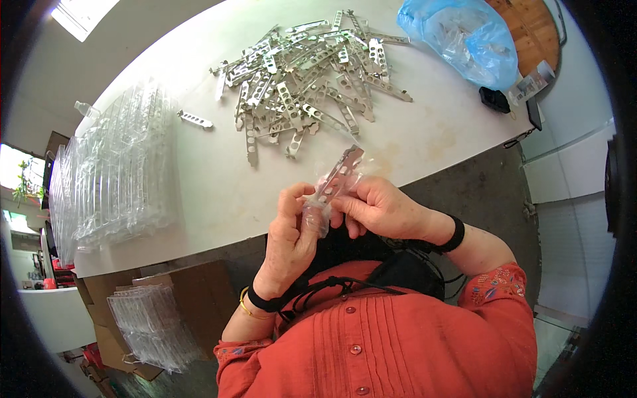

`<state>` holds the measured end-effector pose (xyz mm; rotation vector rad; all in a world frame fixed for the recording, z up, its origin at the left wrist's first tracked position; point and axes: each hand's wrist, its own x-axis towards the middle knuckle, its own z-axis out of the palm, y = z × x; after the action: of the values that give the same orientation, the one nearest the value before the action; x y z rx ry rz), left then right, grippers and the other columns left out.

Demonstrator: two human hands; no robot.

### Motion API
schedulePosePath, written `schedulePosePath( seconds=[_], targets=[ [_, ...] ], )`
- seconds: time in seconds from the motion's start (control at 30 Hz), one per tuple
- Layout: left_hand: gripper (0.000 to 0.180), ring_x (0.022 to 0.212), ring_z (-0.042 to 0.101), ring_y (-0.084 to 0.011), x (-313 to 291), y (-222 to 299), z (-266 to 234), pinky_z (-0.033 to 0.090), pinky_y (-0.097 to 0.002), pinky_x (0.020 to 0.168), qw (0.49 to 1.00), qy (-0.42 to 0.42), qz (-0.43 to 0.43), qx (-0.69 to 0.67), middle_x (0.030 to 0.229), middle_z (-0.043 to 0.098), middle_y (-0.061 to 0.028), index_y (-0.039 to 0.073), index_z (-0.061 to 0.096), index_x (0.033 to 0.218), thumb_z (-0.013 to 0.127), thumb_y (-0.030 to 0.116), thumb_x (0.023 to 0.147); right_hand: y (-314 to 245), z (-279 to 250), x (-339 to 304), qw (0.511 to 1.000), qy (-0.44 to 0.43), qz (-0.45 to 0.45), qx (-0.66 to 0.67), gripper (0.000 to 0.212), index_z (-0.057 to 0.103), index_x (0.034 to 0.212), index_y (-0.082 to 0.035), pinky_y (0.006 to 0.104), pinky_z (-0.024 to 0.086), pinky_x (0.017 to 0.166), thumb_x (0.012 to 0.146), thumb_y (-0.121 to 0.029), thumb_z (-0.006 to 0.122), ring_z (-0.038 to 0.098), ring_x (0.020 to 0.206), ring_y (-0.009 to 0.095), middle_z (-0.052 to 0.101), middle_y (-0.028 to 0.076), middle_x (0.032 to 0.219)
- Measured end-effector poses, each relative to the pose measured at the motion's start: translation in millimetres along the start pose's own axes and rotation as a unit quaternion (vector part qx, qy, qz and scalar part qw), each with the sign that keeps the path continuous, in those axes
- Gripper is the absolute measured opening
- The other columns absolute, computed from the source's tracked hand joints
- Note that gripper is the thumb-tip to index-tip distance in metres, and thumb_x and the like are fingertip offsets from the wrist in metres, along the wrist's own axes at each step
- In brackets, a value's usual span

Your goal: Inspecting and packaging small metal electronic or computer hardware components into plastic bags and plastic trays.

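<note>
- A perforated metal bracket lay between the two hands, slanting up and away from the grip, its far end projecting beyond the fingers and its near part wrapped in a clear plastic film sleeve.
- The left hand pinched the sleeve's near end between thumb and fingers; the right hand pressed thumb against fingers on the film at the bracket's right side, its other fingers curled below.
- Straight beyond the grip, near the bracket's tip, a tangled heap of similar metal brackets covered part of the white table; one loose bracket lay apart, left of the heap.
- Farther left of the grip stood stacked clear plastic trays; below them, lower left, more clear trays rested by a cardboard box.
- Well to the right and beyond lay a blue plastic bag, with a small black object beside it.
- Fingers and glossy film stood in the way of the bracket's near end; the sleeve's exact edges were hard to make out, as were the blue bag's contents.
</note>
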<state>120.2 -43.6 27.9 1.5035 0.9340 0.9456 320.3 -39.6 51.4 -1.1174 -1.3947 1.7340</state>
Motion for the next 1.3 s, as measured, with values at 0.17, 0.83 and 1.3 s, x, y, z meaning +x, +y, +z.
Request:
schedulePosePath(
  seconds=[0.17,0.83,1.3],
  targets=[
    [0.03,0.069,0.048,-0.0058,1.4,7.5,-4.1,0.041,-0.021,0.06,0.999,-0.042,-0.02,-0.022,0.087,0.059,-0.0026,0.006,0.042,0.132,0.045,0.001,0.103,-5.9,-3.2,-1.5,0.998,-0.041,0.025,-0.051,0.018,0.061,0.113,-0.005,0.0231,0.047,0.052,0.104,-0.016,0.049,0.057,0.057,0.007,0.064,0.001,0.08],
    [0.012,0.069,0.052,-0.009,4.6,12.3,2.3,0.046,-0.0246,0.062,0.995,-0.037,0.013,0.087,0.081,0.057,-0.0038,0.001,0.051,0.112,0.052,0.001,0.1,-20.2,-54.4,-10.6,0.998,0.031,-0.054,-0.024,0.022,0.061,0.116,-0.001,0.0222,0.051,0.074,0.096,-0.011,0.065,0.062,0.086,0.006,0.069,0.002,0.098],
    [0.023,0.072,0.059,-0.0156,9.7,11.4,1.9,0.051,-0.0298,0.066,0.983,-0.002,0.058,0.172,0.081,0.061,-0.011,0.0,0.06,0.114,0.065,0.004,0.092,-19.8,-43.0,-14.3,0.999,0.049,0.014,-0.017,0.013,0.063,0.103,-0.004,0.0219,0.051,0.056,0.097,-0.015,0.065,0.062,0.063,0.006,0.067,0.0,0.08]
  ],
)
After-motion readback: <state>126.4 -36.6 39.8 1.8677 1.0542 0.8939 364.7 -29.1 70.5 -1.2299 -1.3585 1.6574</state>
